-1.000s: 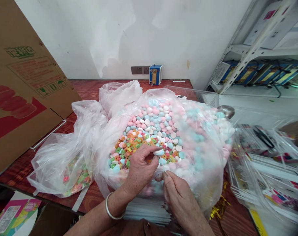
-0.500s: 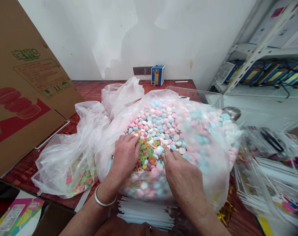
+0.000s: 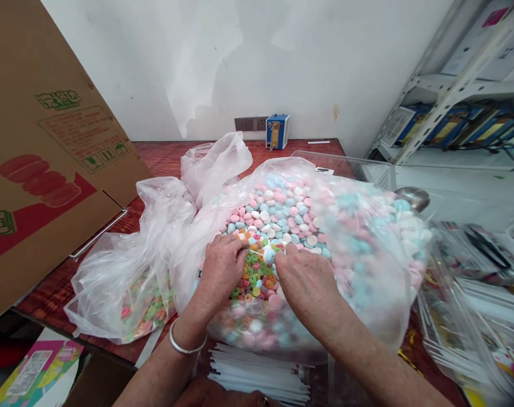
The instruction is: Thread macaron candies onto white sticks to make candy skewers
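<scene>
A large clear plastic bag (image 3: 367,282) of pink, blue and white button-shaped candies (image 3: 277,212) lies open before me. Small ring-shaped candies (image 3: 257,277) in green, orange and red lie on top at its near left. My left hand (image 3: 223,271) is closed over them, fingertips pinching one end of a thin white stick (image 3: 254,251). A pale blue and white candy (image 3: 269,256) sits on that stick. Right against this candy, my right hand (image 3: 305,277) is closed in a pinch; its fingers partly hide what they grip.
At left, a second bag (image 3: 148,299) holds ring candies beside a big cardboard box (image 3: 61,169). White sticks (image 3: 257,373) lie at the near edge. A blue device (image 3: 277,131) stands by the wall. Right are a metal scoop (image 3: 413,198), bagged sticks (image 3: 486,316) and shelving (image 3: 435,107).
My right hand has moved up and left, closing in on the candy on the stick. The left hand's fingertips now pinch the stick's end. The whole view has shifted slightly.
</scene>
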### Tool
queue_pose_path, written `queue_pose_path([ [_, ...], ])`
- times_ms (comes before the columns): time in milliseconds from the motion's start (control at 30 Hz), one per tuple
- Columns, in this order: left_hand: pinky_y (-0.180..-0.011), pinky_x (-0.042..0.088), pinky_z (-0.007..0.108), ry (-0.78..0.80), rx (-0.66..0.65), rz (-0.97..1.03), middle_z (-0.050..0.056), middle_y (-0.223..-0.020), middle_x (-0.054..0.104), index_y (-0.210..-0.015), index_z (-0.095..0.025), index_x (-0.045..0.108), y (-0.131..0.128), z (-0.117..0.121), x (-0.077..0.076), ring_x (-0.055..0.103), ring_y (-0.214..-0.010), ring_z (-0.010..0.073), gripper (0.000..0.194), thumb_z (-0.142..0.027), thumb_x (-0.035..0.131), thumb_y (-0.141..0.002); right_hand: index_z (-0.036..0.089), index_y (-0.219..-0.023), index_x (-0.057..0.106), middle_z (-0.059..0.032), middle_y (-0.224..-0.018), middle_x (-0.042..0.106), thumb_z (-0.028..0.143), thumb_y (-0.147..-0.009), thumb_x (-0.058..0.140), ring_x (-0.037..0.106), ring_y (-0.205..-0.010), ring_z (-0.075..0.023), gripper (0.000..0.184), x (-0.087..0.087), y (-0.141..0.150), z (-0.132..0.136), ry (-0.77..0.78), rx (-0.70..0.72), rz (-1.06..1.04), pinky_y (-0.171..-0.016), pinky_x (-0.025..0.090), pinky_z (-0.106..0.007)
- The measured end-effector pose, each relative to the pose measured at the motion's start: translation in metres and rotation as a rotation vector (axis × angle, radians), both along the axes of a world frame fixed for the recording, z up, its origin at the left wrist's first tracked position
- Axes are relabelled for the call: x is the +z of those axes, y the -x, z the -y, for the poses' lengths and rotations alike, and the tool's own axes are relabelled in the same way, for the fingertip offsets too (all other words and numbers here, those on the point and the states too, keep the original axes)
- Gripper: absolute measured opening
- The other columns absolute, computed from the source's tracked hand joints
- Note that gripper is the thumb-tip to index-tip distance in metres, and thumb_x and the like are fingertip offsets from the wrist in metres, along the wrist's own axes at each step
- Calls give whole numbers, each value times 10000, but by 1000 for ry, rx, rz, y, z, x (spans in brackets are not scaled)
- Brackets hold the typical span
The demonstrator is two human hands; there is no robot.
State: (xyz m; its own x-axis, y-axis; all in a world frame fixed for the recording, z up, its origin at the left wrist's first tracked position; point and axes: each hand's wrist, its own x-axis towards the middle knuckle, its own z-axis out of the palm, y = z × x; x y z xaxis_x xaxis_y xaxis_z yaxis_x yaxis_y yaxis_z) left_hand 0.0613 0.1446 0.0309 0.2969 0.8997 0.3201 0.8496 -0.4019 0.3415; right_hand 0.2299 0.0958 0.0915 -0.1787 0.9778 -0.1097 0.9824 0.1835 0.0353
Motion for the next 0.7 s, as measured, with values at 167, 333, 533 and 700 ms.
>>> queue_pose_path([
  [167,-828,436,406,-2,-23,26,62,-942,743,-876,-208,739,-1,-2,2,610,-956,264,171,-149,579,-891,142,-790,703,-116,-837,692,-49,-779,543,704,-779,-270,249,3,-7,-12,37,34,-113,-533,294,-291],
  [333,-880,468,371,42,6,324,44,-947,747,-915,-204,738,0,-4,-2,646,-949,229,155,-168,594,-871,183,-760,676,-63,-773,703,112,-925,532,677,-733,-209,230,-28,-18,-14,37,-49,-264,-531,248,-280],
  [533,-863,528,328,358,88,925,53,-979,763,-947,-178,730,-9,-2,3,695,-937,212,214,-349,695,-822,220,-789,619,16,-804,699,289,-1052,402,635,-749,-136,348,-49,-22,9,12,-111,-479,-606,334,-233],
  [700,-817,545,292,377,51,998,44,-908,765,-877,-171,737,-19,3,13,698,-878,188,178,-319,740,-777,213,-740,590,0,-758,666,277,-1015,440,594,-726,-167,320,-59,-22,21,-35,-196,-757,-643,327,-261],
])
